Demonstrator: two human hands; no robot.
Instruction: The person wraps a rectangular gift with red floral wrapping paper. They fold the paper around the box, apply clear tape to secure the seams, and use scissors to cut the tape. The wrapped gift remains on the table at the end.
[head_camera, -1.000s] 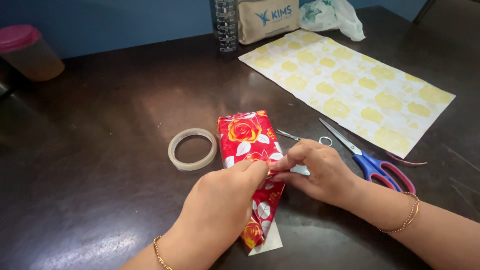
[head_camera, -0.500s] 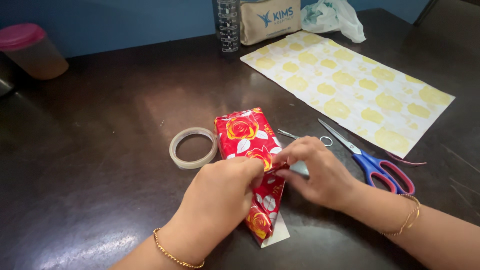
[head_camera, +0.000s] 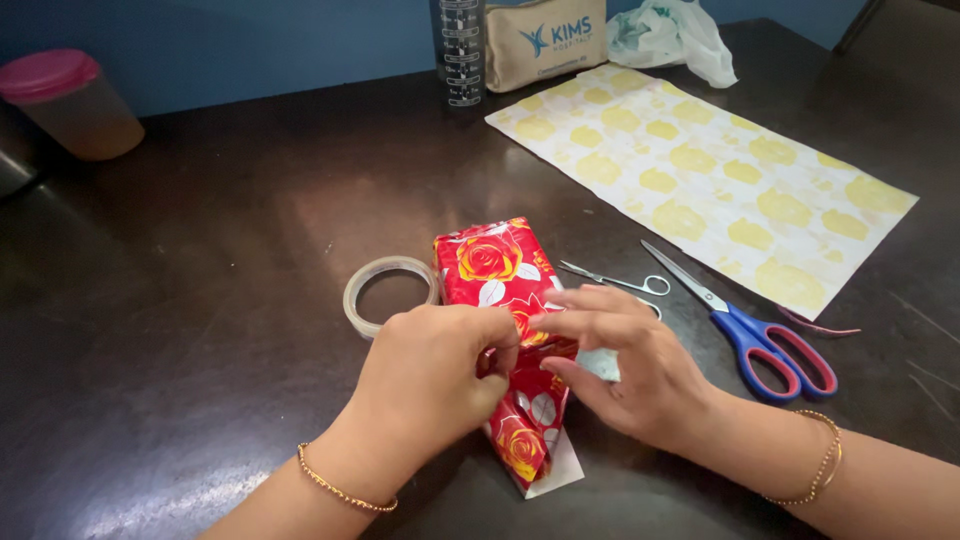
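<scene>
A small box wrapped in red paper with yellow roses (head_camera: 492, 266) lies on the dark table (head_camera: 230, 250), its near end a loose folded flap. My left hand (head_camera: 430, 375) pinches the paper at the middle of the package. My right hand (head_camera: 630, 365) presses its fingers on the same fold from the right side. Part of the package is hidden under both hands. A roll of clear tape (head_camera: 388, 292) lies just left of the package.
Small steel scissors (head_camera: 612, 283) and larger blue-and-pink-handled scissors (head_camera: 745, 325) lie right of the package. A white sheet with yellow shapes (head_camera: 700, 165) spreads at the back right. A beige pouch (head_camera: 545, 40), a clear bottle (head_camera: 460, 50), a plastic bag (head_camera: 670, 35) and a pink-lidded tub (head_camera: 70, 100) stand along the back.
My left hand has slid back toward me along the package and curled tighter on the fold. My right hand's fingers have spread and flattened over the paper. The small scissors show more.
</scene>
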